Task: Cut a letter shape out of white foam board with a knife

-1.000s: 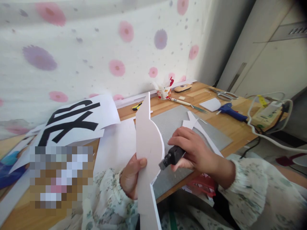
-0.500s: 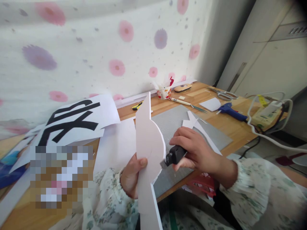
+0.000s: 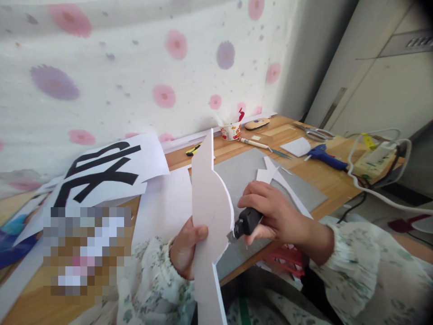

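My left hand (image 3: 189, 246) grips a white foam board piece (image 3: 209, 212) by its lower part, thumb pressed flat on the near face. The board stands upright, with a slanted top and a rounded bulge on its right edge. In my right hand (image 3: 270, 216) is a black-handled cutter (image 3: 249, 221), fingers wrapped round the grip. Its short metal blade meets the lower part of the curved edge, which looks a little rough there. Behind the board lies a grey cutting mat (image 3: 237, 164) with white offcuts (image 3: 270, 169) on it.
A blue glue gun (image 3: 326, 157), scissors (image 3: 318, 132), a patterned cup (image 3: 230, 131) and a computer mouse (image 3: 257, 123) are on the wooden table. White cables loop round a power strip (image 3: 379, 160) at right. Paper with black characters (image 3: 111, 167) lies at left.
The cutter and my right hand have shifted very slightly, with the blade still at the curved edge. My left hand and the board have hardly moved.
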Motion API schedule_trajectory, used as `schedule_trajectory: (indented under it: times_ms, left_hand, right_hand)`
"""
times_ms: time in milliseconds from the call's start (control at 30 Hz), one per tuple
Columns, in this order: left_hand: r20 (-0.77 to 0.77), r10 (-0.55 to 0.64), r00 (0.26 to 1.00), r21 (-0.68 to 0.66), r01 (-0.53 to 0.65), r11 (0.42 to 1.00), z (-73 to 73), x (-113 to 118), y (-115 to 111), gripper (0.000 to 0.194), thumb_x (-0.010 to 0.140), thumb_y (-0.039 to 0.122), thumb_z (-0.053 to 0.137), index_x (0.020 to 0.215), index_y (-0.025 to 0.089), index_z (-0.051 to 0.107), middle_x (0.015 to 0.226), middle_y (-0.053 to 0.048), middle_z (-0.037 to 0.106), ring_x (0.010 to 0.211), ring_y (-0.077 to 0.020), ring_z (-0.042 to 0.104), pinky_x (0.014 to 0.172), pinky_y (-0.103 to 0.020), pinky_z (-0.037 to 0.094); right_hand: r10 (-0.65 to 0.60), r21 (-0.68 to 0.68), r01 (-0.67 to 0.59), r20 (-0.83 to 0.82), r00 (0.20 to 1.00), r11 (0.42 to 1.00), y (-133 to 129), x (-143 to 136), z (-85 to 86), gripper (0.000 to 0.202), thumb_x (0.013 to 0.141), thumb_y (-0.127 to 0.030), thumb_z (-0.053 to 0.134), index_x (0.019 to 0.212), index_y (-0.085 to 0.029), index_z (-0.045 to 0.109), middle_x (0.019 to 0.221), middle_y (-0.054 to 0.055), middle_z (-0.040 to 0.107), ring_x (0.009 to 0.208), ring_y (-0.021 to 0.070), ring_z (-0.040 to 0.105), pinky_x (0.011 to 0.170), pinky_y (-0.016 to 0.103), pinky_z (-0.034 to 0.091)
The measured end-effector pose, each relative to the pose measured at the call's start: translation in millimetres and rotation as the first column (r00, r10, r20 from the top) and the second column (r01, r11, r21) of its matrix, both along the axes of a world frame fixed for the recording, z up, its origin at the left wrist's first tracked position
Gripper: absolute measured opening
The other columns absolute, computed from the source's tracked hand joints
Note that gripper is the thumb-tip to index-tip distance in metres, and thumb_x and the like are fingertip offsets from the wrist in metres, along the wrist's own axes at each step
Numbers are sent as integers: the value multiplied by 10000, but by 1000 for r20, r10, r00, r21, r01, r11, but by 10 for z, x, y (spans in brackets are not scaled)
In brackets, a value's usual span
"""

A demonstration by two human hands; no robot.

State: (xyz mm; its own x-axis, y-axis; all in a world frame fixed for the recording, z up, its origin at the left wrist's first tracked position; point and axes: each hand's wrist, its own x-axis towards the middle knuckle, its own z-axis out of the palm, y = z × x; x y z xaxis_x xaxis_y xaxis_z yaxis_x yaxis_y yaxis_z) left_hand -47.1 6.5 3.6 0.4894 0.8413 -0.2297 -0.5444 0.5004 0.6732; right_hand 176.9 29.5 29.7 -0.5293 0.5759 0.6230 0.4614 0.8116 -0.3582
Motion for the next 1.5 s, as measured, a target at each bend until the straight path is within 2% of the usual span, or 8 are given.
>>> schedule_trajectory:
  times_ms: [167, 300, 667, 767, 867, 1033, 1167, 1500]
  left_hand:
    - [-35, -44, 998, 124, 48, 991, 26, 25, -20, 294, 650, 337, 834, 775, 141, 653, 503, 2, 618, 348, -95, 513, 323, -159, 353]
    - [-44, -29, 999, 91, 33, 995, 41, 49, -28, 351, 596, 341, 869, 776, 138, 648, 528, 0, 643, 365, -97, 528, 369, -173, 401]
    - [-5, 70, 998, -6, -70, 998, -4, 14, 39, 279, 631, 312, 848, 669, 136, 634, 453, 31, 565, 368, -65, 503, 360, -126, 396]
    - [18, 103, 995, -71, -102, 992, 19, 17, 55, 305, 595, 302, 870, 716, 135, 645, 489, 37, 591, 394, -68, 537, 362, -118, 408]
    - [-15, 124, 992, -104, -124, 987, 63, 43, 63, 326, 575, 279, 879, 747, 132, 643, 516, 29, 611, 404, -74, 535, 359, -131, 402]
    - [-71, 154, 986, -74, -159, 985, 54, 96, 68, 342, 580, 308, 870, 706, 136, 603, 482, 17, 593, 375, -93, 514, 354, -166, 380]
    - [-41, 211, 977, -40, -212, 976, -2, 124, 69, 267, 648, 266, 816, 752, 153, 597, 497, 19, 606, 402, -112, 555, 389, -185, 403]
    - [-41, 241, 970, -35, -243, 969, 15, 148, 78, 229, 649, 231, 803, 788, 167, 633, 526, 16, 627, 434, -127, 567, 408, -203, 409]
  right_hand:
    - [-26, -123, 9, -138, 990, 992, 88, 80, -41, 536, 830, -703, 469, 887, -182, 582, 763, 36, 544, 694, 172, 500, 617, 283, 379]
    - [-111, -175, 72, -224, 968, 982, 145, 162, -69, 493, 846, -674, 489, 853, -186, 560, 757, 25, 521, 688, 167, 486, 622, 285, 381]
    - [-1, -227, -57, -246, 969, 972, -41, -15, -131, 536, 835, -698, 485, 932, -181, 588, 789, 39, 568, 719, 173, 516, 640, 289, 408]
    - [-85, -445, -133, -436, 896, 886, -76, -72, -142, 495, 814, -646, 580, 1003, -189, 589, 797, 21, 567, 692, 155, 520, 606, 275, 424]
    - [-231, -655, -259, -563, 793, 709, -139, -179, -68, 397, 772, -530, 696, 957, -186, 631, 723, -8, 554, 611, 123, 494, 541, 251, 402]
    - [-370, -749, -411, -631, 682, 519, -205, -383, 70, 314, 688, -407, 780, 856, -169, 661, 663, -24, 566, 558, 100, 482, 519, 244, 396]
    - [-413, -770, -381, -610, 676, 512, -177, -446, 66, 310, 615, -385, 818, 733, -175, 623, 618, -34, 550, 543, 98, 467, 504, 237, 392]
    - [-334, -761, -410, -609, 720, 504, -191, -450, -1, 275, 743, -412, 709, 736, -173, 574, 554, -50, 503, 518, 97, 446, 496, 234, 348]
